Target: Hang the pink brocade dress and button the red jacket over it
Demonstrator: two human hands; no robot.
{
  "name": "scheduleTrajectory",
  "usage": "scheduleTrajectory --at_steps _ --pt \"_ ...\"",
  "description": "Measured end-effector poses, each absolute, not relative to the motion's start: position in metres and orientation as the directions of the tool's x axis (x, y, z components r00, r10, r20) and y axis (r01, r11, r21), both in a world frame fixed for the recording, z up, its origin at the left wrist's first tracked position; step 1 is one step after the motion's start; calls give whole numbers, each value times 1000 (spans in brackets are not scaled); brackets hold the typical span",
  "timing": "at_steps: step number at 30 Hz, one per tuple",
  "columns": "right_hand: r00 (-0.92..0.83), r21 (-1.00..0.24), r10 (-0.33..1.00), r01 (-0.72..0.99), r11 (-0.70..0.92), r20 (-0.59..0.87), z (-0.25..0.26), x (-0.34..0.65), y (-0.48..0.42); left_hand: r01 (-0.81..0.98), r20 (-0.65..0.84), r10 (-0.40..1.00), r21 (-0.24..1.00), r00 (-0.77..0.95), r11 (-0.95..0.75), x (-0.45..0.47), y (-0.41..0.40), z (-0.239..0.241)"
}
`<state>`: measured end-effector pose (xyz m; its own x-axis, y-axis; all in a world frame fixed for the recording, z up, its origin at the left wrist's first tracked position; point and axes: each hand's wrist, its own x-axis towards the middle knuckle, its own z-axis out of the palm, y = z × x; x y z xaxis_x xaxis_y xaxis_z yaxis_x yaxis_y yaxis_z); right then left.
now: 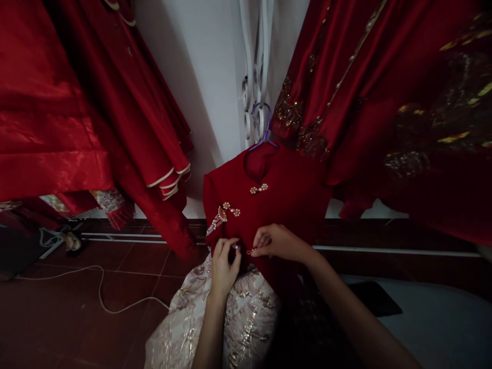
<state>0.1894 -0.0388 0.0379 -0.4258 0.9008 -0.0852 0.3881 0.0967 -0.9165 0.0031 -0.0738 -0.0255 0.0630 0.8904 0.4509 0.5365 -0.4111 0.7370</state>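
A red top (292,189) hangs on a purple hanger (266,125) in the middle of the view. Beaded clasps (259,189) decorate its front, and a jewelled brooch with pearl strands (219,217) sits on its left side. At the lower front, my left hand (226,266) is closed, pinching a pearl button (236,247) between thumb and fingers. Just right of it, my right hand (274,243) is closed on a small button loop (249,251), held between thumb and forefinger. The button and loop are apart.
Red garments (126,102) hang at the left, and sequinned red ones (369,102) at the right. A white metal scroll frame (255,66) stands behind the hanger. Below lies a cream and gold brocade skirt (246,323). A white cable (102,287) crosses the tiled floor.
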Motion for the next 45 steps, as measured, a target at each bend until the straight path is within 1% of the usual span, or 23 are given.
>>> scheduleTrajectory --at_steps 7,10,12,15,17,20,24,33,42,45 --pt "-451 -970 893 224 99 -13 38 178 -36 499 496 868 759 -26 -419 7 -77 -31" --pt "-435 -970 900 211 123 20 38 176 -35 464 491 865 793 -102 -395 11 -79 -29" --pt "-400 -954 916 255 157 44 35 175 -34 376 432 882 861 -187 -342 15 -78 -28" --pt "-354 -918 932 335 211 85 29 172 -32 183 302 913 949 -275 -259 21 -75 -27" --pt "-341 -909 934 350 228 103 26 170 -31 100 252 927 967 -278 -233 23 -74 -26" --pt "-321 -903 938 354 245 129 23 168 -29 36 223 943 975 -246 -220 25 -74 -24" --pt "-327 -884 935 384 267 140 20 168 -28 10 203 950 978 -237 -206 26 -76 -24" --pt "-359 -855 925 432 285 127 15 170 -27 36 179 946 984 -270 -176 30 -72 -35" --pt "-388 -865 911 400 301 138 6 172 -25 -63 94 948 991 -305 -118 35 -80 -47" --pt "-395 -876 906 370 310 154 7 171 -25 -78 95 944 989 -317 -126 34 -81 -51"
